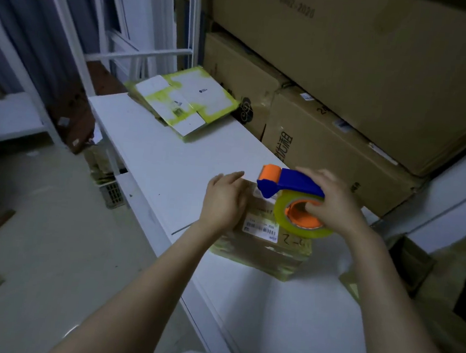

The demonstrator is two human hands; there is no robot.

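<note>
right hand grips tape dispenser over parcel, left hand pressing parcel

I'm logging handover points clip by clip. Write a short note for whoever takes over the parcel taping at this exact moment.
Left hand: open, pressing flat on the brown cardboard parcel with its white barcode label.
Right hand: grips the blue plastic tape dispenser, orange roller forward, yellowish roll loaded, held over the parcel's top.
The parcel lies on the white table.
Done: yellowish tape already wraps the parcel's lower edges.
Left: probably a strip across the top; the hands hide the seam.
</note>
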